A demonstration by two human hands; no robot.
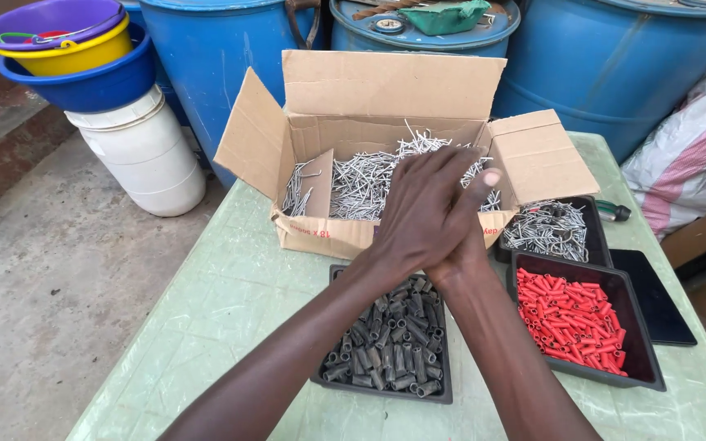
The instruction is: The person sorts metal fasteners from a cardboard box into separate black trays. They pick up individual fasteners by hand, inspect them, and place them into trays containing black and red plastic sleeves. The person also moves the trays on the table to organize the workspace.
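Observation:
My left hand (422,208) lies flat over my right hand (471,245), palms pressed together, above the front wall of an open cardboard box (386,86). Nothing shows between them. The left hand covers most of the right hand; only the right wrist and one fingertip show. The fingers of my left hand are stretched out and blurred. Loose steel nails (361,184) fill the box. Just below my hands, a black tray (345,382) holds grey plastic wall plugs (390,343).
A black tray of red wall plugs (574,318) and a tray of nails (549,227) stand on the right of the green table (222,302). A flat black slab (655,298) lies at the right edge. Blue barrels (614,57), stacked basins (67,49), a white bucket (145,155) and a sack (688,155) surround the table.

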